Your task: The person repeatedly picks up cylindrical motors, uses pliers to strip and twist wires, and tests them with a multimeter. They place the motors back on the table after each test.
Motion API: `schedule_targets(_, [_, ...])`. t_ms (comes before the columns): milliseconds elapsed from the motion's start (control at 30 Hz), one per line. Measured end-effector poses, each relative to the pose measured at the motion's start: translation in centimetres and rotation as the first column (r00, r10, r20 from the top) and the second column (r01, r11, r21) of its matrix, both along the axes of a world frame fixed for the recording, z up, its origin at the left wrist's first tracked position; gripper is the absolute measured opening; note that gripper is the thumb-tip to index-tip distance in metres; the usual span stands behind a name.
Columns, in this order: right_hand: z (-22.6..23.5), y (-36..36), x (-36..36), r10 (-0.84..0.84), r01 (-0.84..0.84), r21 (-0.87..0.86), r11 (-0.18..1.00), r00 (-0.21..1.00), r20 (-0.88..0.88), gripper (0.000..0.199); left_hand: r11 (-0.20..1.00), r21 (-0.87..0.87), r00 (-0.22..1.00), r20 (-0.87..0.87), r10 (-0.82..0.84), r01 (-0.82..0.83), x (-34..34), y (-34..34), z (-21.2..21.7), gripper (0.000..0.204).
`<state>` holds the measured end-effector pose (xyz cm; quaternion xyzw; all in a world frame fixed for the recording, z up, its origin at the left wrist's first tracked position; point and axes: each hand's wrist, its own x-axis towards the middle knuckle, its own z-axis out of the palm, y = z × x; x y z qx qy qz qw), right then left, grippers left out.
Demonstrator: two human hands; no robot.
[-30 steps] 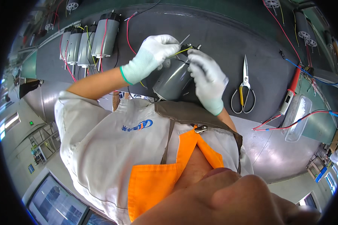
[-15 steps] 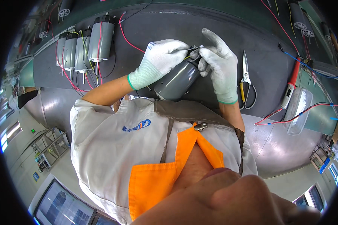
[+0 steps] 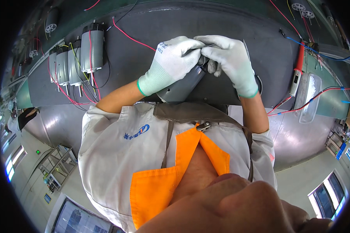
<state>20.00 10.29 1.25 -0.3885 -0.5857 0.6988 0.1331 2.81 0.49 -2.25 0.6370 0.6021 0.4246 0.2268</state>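
Note:
A grey cylindrical motor (image 3: 181,88) is held upright over the dark work mat (image 3: 144,27), just in front of my chest. My left hand (image 3: 170,60), in a white glove with a green cuff, wraps around the motor's upper part. My right hand (image 3: 230,58), gloved the same way, comes over the motor's top end. The fingertips of both hands meet there and pinch something thin that I cannot make out. The motor's top end is hidden by the fingers.
Several finished grey motors (image 3: 81,52) with red and black wires lie in a row at the far left of the mat. A red-handled tool (image 3: 299,64) and a clear plastic tray (image 3: 310,97) lie at the right. Loose red and blue wires (image 3: 330,90) trail nearby.
Both hands have closed in over the motor's top end, and the right hand has moved up and left. The scissors seen earlier are now mostly behind the right hand.

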Motion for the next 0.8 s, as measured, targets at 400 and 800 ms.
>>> schedule_targets(400, [-4.2,0.9,2.2,-0.326,0.317,0.402,0.859,0.944,-0.048,0.012,0.97,-0.139,0.962,0.161,0.22,-0.199,1.5,-2.8,0.0,0.034])
schedule_targets(800, [-6.5,3.4,0.5,-0.332,0.352,-0.025,0.936,0.855,-0.399,0.024,0.996,0.087,0.954,-0.301,-0.004,0.031,0.7,-1.0,-0.8,0.009])
